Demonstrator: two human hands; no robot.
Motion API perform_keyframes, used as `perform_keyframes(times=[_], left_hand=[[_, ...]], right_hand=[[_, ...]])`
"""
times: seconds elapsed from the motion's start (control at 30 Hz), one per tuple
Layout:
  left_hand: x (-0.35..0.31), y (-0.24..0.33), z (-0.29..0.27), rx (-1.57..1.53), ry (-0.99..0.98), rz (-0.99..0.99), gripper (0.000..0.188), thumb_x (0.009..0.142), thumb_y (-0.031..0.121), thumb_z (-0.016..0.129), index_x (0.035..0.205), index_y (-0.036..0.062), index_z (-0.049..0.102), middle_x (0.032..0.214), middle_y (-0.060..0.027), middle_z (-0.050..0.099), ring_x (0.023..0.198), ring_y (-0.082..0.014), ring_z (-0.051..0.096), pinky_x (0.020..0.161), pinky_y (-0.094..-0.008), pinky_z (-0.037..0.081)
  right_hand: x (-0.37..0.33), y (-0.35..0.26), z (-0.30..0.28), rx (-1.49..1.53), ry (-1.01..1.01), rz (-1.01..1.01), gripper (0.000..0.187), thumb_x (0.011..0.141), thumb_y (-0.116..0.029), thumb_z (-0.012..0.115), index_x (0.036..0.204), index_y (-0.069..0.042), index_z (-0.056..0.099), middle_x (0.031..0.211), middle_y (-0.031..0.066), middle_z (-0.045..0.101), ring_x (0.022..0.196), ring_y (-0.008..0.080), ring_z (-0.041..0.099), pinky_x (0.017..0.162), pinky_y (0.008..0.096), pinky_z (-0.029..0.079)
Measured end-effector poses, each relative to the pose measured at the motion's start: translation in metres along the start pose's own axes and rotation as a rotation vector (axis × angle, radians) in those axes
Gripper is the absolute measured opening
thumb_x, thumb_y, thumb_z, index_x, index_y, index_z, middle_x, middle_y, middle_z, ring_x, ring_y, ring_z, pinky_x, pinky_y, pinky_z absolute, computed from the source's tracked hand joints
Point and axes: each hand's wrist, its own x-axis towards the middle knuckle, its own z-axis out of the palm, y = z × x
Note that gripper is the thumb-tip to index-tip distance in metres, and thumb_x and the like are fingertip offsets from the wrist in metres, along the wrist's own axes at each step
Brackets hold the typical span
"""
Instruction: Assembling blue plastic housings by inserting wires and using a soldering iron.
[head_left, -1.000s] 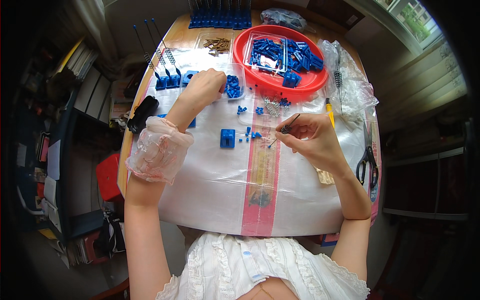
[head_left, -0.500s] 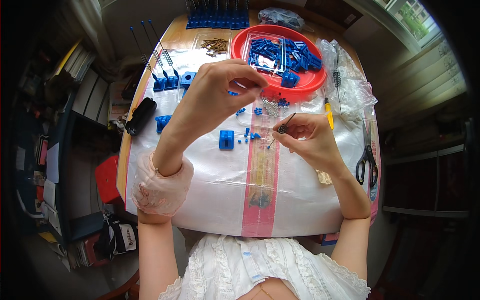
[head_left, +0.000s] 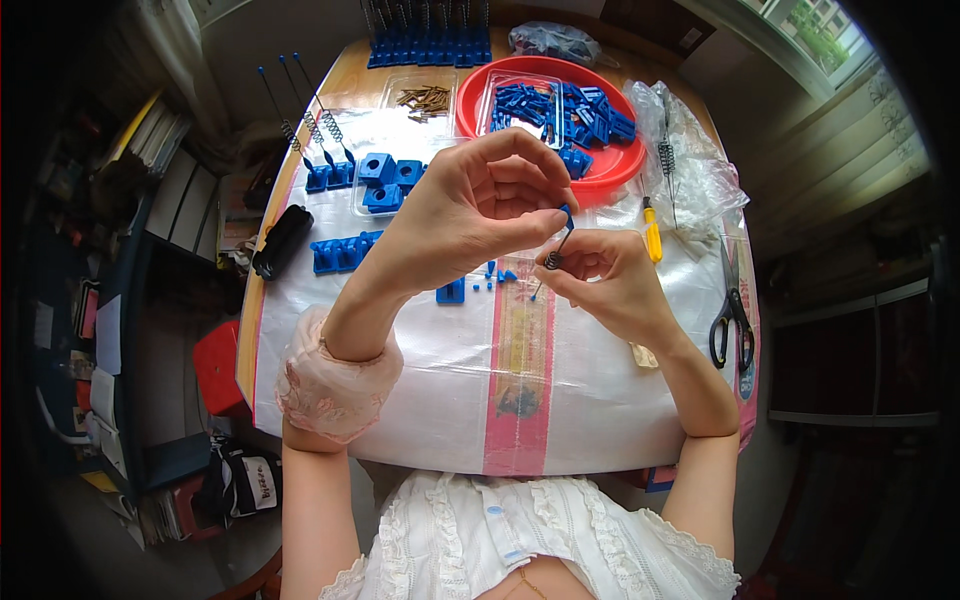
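Note:
Between the thumb and fingertips of my left hand point(head_left: 475, 205) is a small blue plastic piece point(head_left: 567, 211), at the upper end of a spring wire. My right hand point(head_left: 625, 290) pinches that spring wire point(head_left: 552, 260) by its dark coil, and its lower end with a small blue tip sticks out below. Both hands are raised over the table, close together. Beneath them lie a square blue base point(head_left: 450, 292), partly covered by my left wrist, and several small blue caps point(head_left: 508, 275).
At the back a red basin point(head_left: 622, 178) holds many blue parts, beside a clear box of brass-coloured pieces point(head_left: 425, 100). Blue blocks point(head_left: 377, 168) and three assembled spring stands point(head_left: 317, 178) are on the left. A yellow-handled tool point(head_left: 653, 235) and scissors point(head_left: 733, 325) lie right.
My left hand has moved right and down to the spring wire, bringing the blue piece to its upper end. My right hand has stayed nearly in place.

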Motion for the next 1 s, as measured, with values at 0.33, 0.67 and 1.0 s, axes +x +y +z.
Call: perform_keyframes(times=[0.33, 0.67, 1.0], left_hand=[[0.0, 0.007, 0.003, 0.096, 0.011, 0.032, 0.033, 0.085, -0.003, 0.076, 0.115, 0.0058, 0.064, 0.101, -0.0056, 0.072, 0.096, -0.0115, 0.071, 0.093, -0.0281, 0.059], [0.001, 0.009, 0.001, 0.077, 0.019, -0.03, 0.025, 0.086, 0.0, 0.076, 0.107, 0.0044, 0.064, 0.097, -0.0037, 0.072, 0.094, -0.0091, 0.07, 0.091, -0.0262, 0.057], [0.004, 0.005, 0.002, 0.017, 0.032, -0.042, 0.023, 0.088, 0.001, 0.078, 0.106, 0.0049, 0.064, 0.096, -0.0038, 0.073, 0.091, -0.0088, 0.07, 0.087, -0.0259, 0.058]], right_hand=[[0.0, 0.002, 0.0, -0.002, 0.009, -0.011, 0.013, 0.09, -0.004, 0.077, 0.098, 0.005, 0.075, 0.082, 0.0023, 0.074, 0.072, 0.0025, 0.066, 0.063, 0.0191, 0.053], [0.0, 0.006, 0.001, -0.009, 0.013, -0.03, 0.014, 0.09, -0.006, 0.078, 0.097, 0.005, 0.075, 0.078, 0.0005, 0.073, 0.069, 0.0013, 0.063, 0.06, 0.0187, 0.05], [0.0, 0.0, -0.001, -0.005, -0.004, 0.01, 0.013, 0.091, -0.006, 0.078, 0.098, 0.004, 0.076, 0.08, -0.0001, 0.072, 0.069, 0.0012, 0.063, 0.061, 0.0184, 0.051]])
